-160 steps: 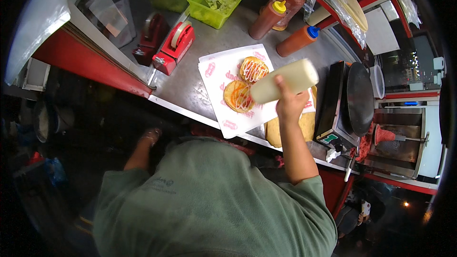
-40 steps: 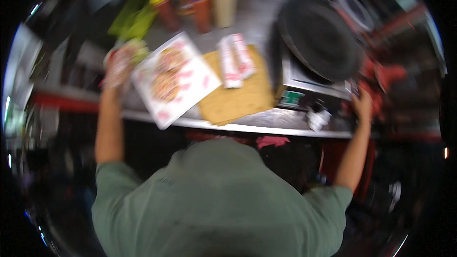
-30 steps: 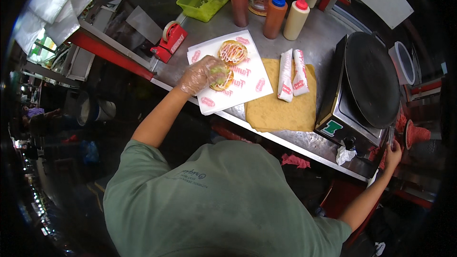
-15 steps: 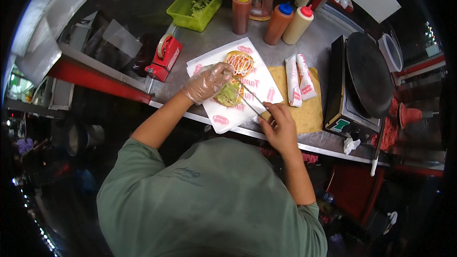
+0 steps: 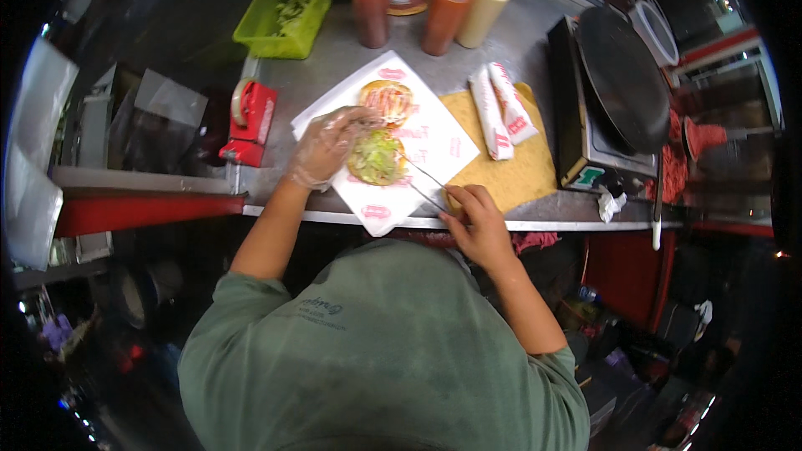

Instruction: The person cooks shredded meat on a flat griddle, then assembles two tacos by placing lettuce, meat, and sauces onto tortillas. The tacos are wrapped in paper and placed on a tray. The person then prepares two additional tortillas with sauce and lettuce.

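Observation:
My left hand (image 5: 336, 140), in a clear plastic glove, bends over the gap between two bun halves, its fingers drawn together. What is in them, if anything, is hidden and blurred. The nearer bun half (image 5: 357, 174) lies under shredded lettuce (image 5: 378, 155). The farther half (image 5: 387, 102) carries red and white sauce. Both rest on white paper sheets (image 5: 447, 149) with red print. My right hand (image 5: 478, 221) is closed on the end of thin metal tongs (image 5: 428, 195), whose tips reach toward the lettuce.
A green tub (image 5: 259, 33) of shredded lettuce and sauce bottles (image 5: 370, 12) stand behind. To the left is a red tape dispenser (image 5: 249, 129). At right lie wrapped rolls (image 5: 493, 117) on a brown sheet (image 5: 522, 179), beside a black round griddle (image 5: 622, 75).
The view has shifted, carrying the counter left and up in the picture. My left hand has drawn back slightly from the nearer bun half, so more lettuce shows. The tongs stay in my right hand.

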A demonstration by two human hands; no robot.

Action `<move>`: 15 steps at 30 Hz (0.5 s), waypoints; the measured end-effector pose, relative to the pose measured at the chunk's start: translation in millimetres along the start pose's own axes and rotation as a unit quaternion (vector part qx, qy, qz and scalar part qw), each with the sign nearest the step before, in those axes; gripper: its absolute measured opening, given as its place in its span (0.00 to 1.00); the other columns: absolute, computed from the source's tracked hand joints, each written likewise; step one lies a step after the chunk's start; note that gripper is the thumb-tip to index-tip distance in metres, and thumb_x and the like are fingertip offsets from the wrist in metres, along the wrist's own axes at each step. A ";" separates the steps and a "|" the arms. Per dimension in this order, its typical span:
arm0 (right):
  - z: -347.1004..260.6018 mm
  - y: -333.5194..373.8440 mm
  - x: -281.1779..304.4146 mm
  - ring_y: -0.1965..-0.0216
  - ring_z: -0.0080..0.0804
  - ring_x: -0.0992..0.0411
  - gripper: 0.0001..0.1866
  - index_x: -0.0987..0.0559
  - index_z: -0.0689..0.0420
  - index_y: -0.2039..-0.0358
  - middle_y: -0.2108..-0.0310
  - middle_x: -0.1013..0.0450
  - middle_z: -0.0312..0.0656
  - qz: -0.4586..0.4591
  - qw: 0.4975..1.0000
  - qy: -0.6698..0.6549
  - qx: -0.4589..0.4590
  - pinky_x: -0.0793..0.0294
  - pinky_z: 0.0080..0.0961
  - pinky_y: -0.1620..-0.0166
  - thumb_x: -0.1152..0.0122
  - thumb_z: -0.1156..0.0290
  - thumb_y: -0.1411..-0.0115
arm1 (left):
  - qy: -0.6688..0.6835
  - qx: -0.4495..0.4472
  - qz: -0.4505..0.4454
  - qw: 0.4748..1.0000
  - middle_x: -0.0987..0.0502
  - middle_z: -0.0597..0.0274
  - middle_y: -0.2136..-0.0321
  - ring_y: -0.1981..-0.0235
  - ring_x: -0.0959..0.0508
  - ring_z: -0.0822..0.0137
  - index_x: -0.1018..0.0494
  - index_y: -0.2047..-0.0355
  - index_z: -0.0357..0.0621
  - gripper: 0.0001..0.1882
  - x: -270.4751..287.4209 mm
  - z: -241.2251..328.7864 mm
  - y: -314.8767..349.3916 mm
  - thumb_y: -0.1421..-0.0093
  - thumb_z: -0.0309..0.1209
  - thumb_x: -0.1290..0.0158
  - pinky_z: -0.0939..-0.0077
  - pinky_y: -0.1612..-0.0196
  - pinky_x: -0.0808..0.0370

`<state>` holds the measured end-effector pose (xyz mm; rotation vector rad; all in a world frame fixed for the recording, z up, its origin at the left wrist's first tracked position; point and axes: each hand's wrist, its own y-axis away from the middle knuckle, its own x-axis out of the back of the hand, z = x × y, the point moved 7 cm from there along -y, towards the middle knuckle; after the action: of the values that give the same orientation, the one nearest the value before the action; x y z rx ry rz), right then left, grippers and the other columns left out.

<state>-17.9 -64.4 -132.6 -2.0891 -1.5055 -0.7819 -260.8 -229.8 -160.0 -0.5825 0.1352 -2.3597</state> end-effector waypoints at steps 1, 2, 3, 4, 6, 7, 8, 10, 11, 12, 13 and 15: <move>1.6 5.5 -0.9 0.67 0.37 0.23 0.24 0.23 0.59 0.42 0.55 0.26 0.48 0.013 0.999 -0.034 0.004 0.22 0.31 0.64 0.31 0.76 0.40 | -0.079 0.036 0.002 0.996 0.18 0.48 0.51 0.50 0.17 0.53 0.23 0.48 0.38 0.14 -2.9 -2.6 5.6 0.30 0.28 0.48 0.63 0.43 0.23; 5.1 7.6 5.1 0.67 0.36 0.23 0.24 0.23 0.60 0.42 0.55 0.26 0.48 0.038 0.997 -0.064 0.012 0.23 0.31 0.64 0.31 0.76 0.39 | -0.140 0.028 0.000 0.990 0.18 0.48 0.51 0.51 0.17 0.54 0.22 0.48 0.38 0.14 -6.9 -0.5 9.7 0.31 0.29 0.47 0.63 0.43 0.22; 5.9 11.0 18.5 0.66 0.35 0.24 0.24 0.23 0.61 0.42 0.55 0.26 0.48 0.072 0.993 -0.093 0.017 0.22 0.30 0.63 0.31 0.76 0.39 | -0.201 0.020 -0.001 0.979 0.17 0.48 0.51 0.51 0.17 0.54 0.21 0.48 0.38 0.14 -10.8 1.8 12.6 0.32 0.29 0.45 0.64 0.44 0.22; 10.2 16.8 38.6 0.65 0.35 0.24 0.24 0.23 0.62 0.42 0.55 0.26 0.49 0.107 0.987 -0.120 0.024 0.22 0.30 0.62 0.30 0.76 0.39 | -0.228 0.028 0.005 0.973 0.18 0.49 0.50 0.49 0.17 0.54 0.21 0.48 0.38 0.15 -15.7 4.0 16.7 0.33 0.29 0.44 0.63 0.42 0.23; 27.7 28.9 111.4 0.52 0.48 0.24 0.23 0.24 0.67 0.42 0.55 0.23 0.54 0.237 0.963 -0.039 0.124 0.26 0.36 0.45 0.34 0.77 0.37 | -0.241 0.069 0.034 0.967 0.18 0.51 0.49 0.46 0.19 0.55 0.20 0.48 0.40 0.16 -19.7 14.6 28.4 0.35 0.29 0.41 0.63 0.39 0.25; 42.4 36.0 160.0 0.59 0.41 0.22 0.23 0.26 0.67 0.39 0.55 0.23 0.52 0.320 0.931 0.064 0.167 0.22 0.31 0.54 0.38 0.75 0.33 | -0.247 0.088 0.048 0.964 0.18 0.52 0.48 0.44 0.20 0.55 0.20 0.48 0.41 0.16 -22.9 21.8 31.4 0.36 0.29 0.39 0.63 0.38 0.26; 73.6 41.7 207.2 0.66 0.30 0.25 0.24 0.30 0.66 0.35 0.55 0.24 0.48 0.358 0.924 -0.047 0.129 0.26 0.23 0.65 0.45 0.74 0.29 | -0.291 0.061 0.061 0.953 0.18 0.52 0.48 0.43 0.21 0.55 0.20 0.46 0.41 0.17 -28.3 42.3 26.4 0.35 0.29 0.40 0.63 0.37 0.28; 139.4 59.2 308.9 0.75 0.17 0.28 0.25 0.35 0.61 0.29 0.55 0.24 0.42 0.435 0.882 -0.179 0.001 0.32 0.14 0.77 0.53 0.71 0.23 | -0.366 0.044 0.102 0.924 0.18 0.51 0.49 0.40 0.24 0.54 0.22 0.43 0.42 0.19 -41.0 78.8 15.0 0.34 0.29 0.42 0.62 0.35 0.31; 170.8 66.8 359.3 0.75 0.14 0.29 0.24 0.32 0.59 0.30 0.60 0.22 0.39 0.460 0.871 -0.166 -0.045 0.35 0.12 0.80 0.51 0.68 0.23 | -0.326 0.018 0.098 0.940 0.19 0.50 0.48 0.41 0.23 0.53 0.23 0.41 0.43 0.20 -31.7 62.5 16.2 0.33 0.29 0.43 0.63 0.35 0.30; 204.2 70.0 399.3 0.71 0.21 0.25 0.21 0.26 0.59 0.34 0.64 0.20 0.43 0.470 0.872 -0.088 -0.104 0.27 0.21 0.74 0.48 0.69 0.25 | -0.329 0.034 0.099 0.938 0.19 0.50 0.47 0.41 0.23 0.54 0.25 0.39 0.42 0.22 -33.3 55.1 10.6 0.33 0.27 0.44 0.63 0.35 0.30; 248.8 66.7 436.3 0.63 0.37 0.19 0.20 0.22 0.62 0.40 0.62 0.18 0.51 0.490 0.860 0.136 -0.041 0.21 0.35 0.60 0.44 0.67 0.28 | -0.333 0.049 0.099 0.936 0.20 0.49 0.46 0.41 0.23 0.55 0.26 0.37 0.42 0.23 -34.7 49.2 3.9 0.33 0.26 0.44 0.64 0.35 0.30; 288.3 39.8 462.3 0.56 0.63 0.21 0.14 0.17 0.62 0.55 0.59 0.20 0.60 0.322 0.910 0.190 -0.178 0.24 0.54 0.52 0.40 0.66 0.35 | -0.361 0.120 0.120 0.917 0.23 0.49 0.42 0.40 0.24 0.57 0.29 0.35 0.41 0.25 -33.2 48.5 10.7 0.32 0.24 0.45 0.64 0.35 0.31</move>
<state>186.6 433.0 -36.3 -2.2982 -0.4322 -1.1544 -210.8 -213.2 -131.7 -1.1891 -0.3906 -1.7569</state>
